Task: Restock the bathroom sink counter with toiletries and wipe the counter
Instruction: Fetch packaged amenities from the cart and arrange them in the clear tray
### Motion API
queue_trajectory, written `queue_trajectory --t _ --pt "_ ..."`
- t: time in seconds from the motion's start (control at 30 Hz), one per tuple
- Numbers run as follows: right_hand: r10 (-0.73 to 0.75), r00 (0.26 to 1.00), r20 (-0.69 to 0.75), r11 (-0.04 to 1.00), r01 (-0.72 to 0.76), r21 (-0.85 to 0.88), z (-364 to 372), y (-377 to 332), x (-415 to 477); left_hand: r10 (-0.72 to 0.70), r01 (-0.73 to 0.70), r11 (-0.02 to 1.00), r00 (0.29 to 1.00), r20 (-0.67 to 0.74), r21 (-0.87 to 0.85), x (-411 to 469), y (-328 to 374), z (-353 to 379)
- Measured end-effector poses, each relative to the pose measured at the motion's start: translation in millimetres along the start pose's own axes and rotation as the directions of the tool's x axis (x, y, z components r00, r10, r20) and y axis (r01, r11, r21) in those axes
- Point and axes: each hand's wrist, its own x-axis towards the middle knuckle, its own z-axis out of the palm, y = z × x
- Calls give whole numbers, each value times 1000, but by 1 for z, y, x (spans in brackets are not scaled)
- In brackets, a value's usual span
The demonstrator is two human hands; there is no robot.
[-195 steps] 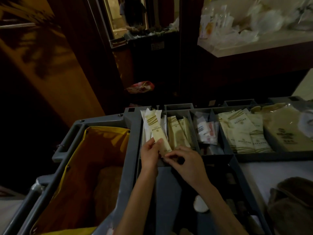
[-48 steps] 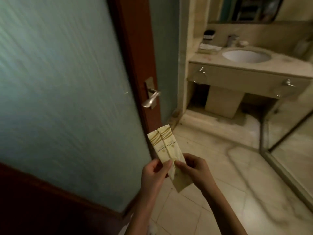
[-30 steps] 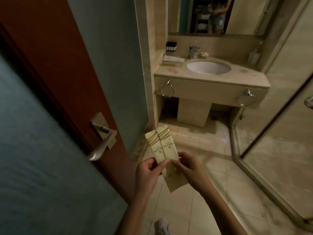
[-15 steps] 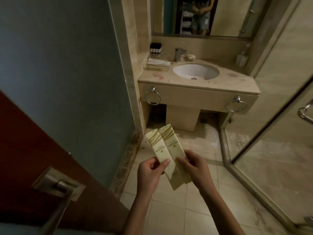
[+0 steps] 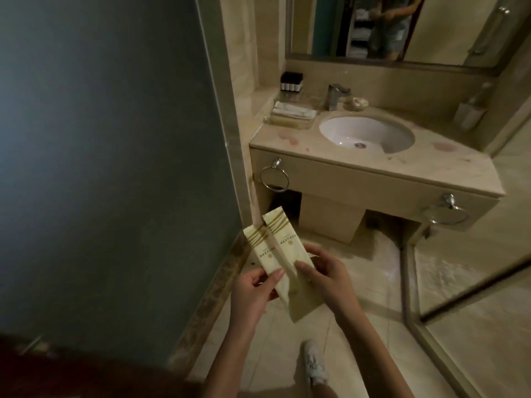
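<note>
I have two long packets, one in each hand, and both grips are pinches. My left hand holds the left packet between thumb and fingers near its lower half. My right hand does the same with the right packet. The two overlap along their inner edges, and the right one reaches a little higher.

Both packets point away from me, with their striped top ends leaning to the left, toward the wall. The counter is ahead of me and higher than my hands, well apart from them, with floor between us.

I judge the packets belong in the tray at the counter's left back corner. It stands just left of the sink and in front of the small dark bottles. It lies almost straight ahead of the gap between my hands, so neither hand is clearly nearer.

The tray's long side runs across my view, along the counter. My packets run roughly away from me, so I expect to turn them about a quarter before laying them in.

Pinkish stains mark the counter in front of the tray, so the wiping is not yet done.
</note>
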Motion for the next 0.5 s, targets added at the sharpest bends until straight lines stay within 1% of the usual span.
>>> queue_trajectory --t 0.1,0.3,0.4,0.5 --pt "-42 999 32 999 43 -16 -24 -10 51 29 -29 1000 999 -17 10 43 21 36" --pt "-106 994 21 994 107 -27 -85 -26 133 59 -59 998 998 -22 -19 112 60 110" --pt "-107 994 8 994 107 -23 -112 -31 165 46 -48 997 998 -34 -55 135 67 140" --pt "-85 996 -6 996 84 -34 -127 -27 186 22 -24 999 999 -47 -48 153 69 159"
